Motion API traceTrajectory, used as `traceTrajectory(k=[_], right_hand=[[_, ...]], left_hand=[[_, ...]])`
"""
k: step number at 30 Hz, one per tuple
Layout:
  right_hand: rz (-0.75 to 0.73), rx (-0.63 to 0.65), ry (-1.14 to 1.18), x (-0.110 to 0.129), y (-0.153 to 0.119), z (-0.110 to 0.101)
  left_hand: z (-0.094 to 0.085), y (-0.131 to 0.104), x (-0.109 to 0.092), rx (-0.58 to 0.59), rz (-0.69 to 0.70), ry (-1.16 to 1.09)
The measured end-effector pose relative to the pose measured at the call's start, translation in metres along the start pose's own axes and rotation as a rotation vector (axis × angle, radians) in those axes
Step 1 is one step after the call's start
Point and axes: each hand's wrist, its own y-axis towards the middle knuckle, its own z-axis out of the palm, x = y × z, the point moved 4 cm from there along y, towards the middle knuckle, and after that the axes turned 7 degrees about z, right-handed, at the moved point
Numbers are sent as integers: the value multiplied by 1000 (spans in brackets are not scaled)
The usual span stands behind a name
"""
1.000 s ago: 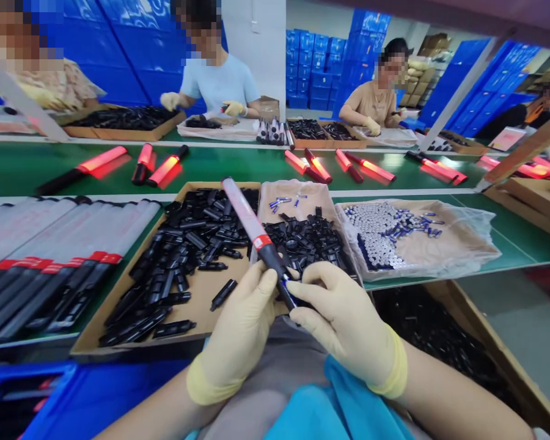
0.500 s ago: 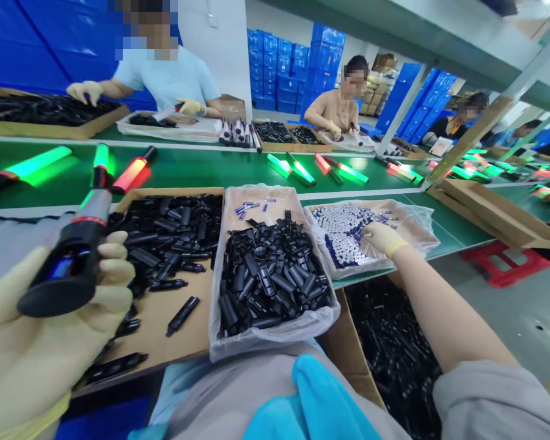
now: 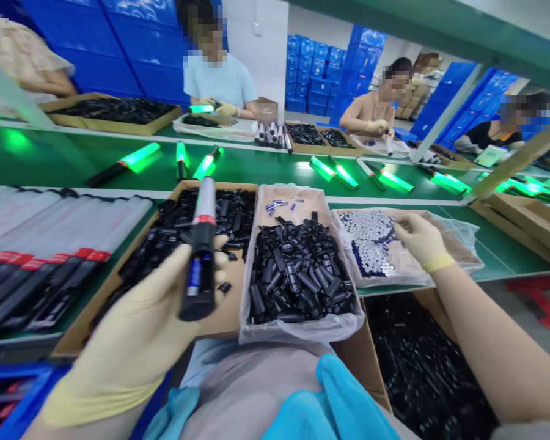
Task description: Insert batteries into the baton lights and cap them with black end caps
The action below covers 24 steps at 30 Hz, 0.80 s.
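Observation:
My gloved left hand (image 3: 165, 293) is wrapped round a light stick (image 3: 200, 260) with a black handle, a red ring and a whitish tube. The handle's side compartment is open, and a blue battery shows inside. My gloved right hand (image 3: 419, 238) is over the lined tray of batteries (image 3: 371, 226), at the right edge of the pile, its fingers bent; whatever is between the fingertips is too small to make out. Between my hands lies a lined tray holding black plastic parts (image 3: 297, 275) and a few loose batteries (image 3: 277, 206).
Unlit light sticks (image 3: 50, 263) lie in a row at left. Glowing green sticks (image 3: 140, 156) lie on the green belt (image 3: 266, 174). Several people work across it. A cardboard box of dark parts (image 3: 421, 360) stands below right, beside a red stool (image 3: 543, 302).
The view has turned left, showing the row of unlit sticks. My left hand holds the stick more upright and nearer the middle. Sticks on the belt that glowed red now show green or unlit.

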Motion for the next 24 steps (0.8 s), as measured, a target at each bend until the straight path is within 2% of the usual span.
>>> traceTrajectory(k=[1,2,3,4,7,9,12,14,16,19,21,24], right_hand=[[-18,-50,114,25,-13,-9],[-66,-82,439,54,-30,-18],[-125,-78,734,85,-49,-25],[-163,-34,922,116,-68,-29],[-220,294,1220,203,-118,-24],[-229,466,1292,240,-138,-14],[-235,606,1256,267,-147,2],[-289,607,1174,275,-146,9],[-428,493,1040,284,-146,11],[-766,186,754,301,-155,8],[-978,26,544,314,-163,9],[-1174,-20,384,328,-161,13]], left_hand=[[2,-3,7,29,-39,27],[4,-5,14,63,-66,55],[6,-7,20,102,-83,73],[7,-8,26,146,-85,81],[8,-10,35,304,-44,85],[3,-11,37,371,-18,75],[-12,-12,33,368,3,53],[-24,-13,29,342,20,57],[-35,-12,23,316,44,79],[-49,-9,16,300,79,75],[-57,-5,10,291,89,59],[-67,-1,-1,267,97,29]])
